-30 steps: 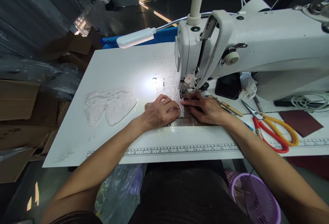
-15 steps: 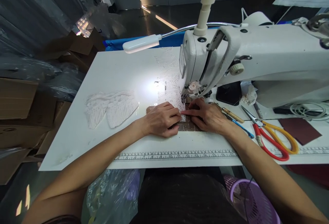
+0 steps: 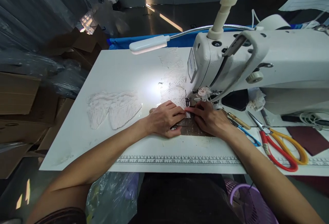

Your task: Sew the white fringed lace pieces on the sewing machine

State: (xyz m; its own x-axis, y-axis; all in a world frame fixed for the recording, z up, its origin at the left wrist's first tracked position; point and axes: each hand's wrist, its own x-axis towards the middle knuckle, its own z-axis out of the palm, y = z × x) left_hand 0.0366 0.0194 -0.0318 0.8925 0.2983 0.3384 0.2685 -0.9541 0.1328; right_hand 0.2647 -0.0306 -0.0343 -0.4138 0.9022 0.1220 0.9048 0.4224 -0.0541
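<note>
Starting at the far left, passing brown cardboard boxes (image 3: 15,93) stacked beside the worktop (image 3: 123,73). Finding two white lace pieces (image 3: 114,109) lying side by side on it, well apart from both hands and looking finished. Moving on under a small lamp (image 3: 149,44) shining a bright spot on the middle. Pressing down with the left hand (image 3: 166,117), grip wide open, fingers stretched flat, holding nothing, only pushing on the cloth. Pinning a brown piece (image 3: 191,128) flat under both hands, just in front of the needle foot (image 3: 190,101), with a long lace strip (image 3: 173,76) lying over it and running away behind the needle foot toward the far edge. Coming in beside it with the right hand (image 3: 210,119), one finger pointing along the lace edge almost tip to tip with the left fingers, grip half curled, maybe pinching the lace, maybe only pushing it down: not possible to tell. Guessing a good part sewn already, going by all that lace lying past the needle foot, with only the short bit under the hands left to go through. Ending at the big white sewing machine (image 3: 269,59) and, near the right arm, red and yellow scissors (image 3: 282,145) lying untouched.
</note>
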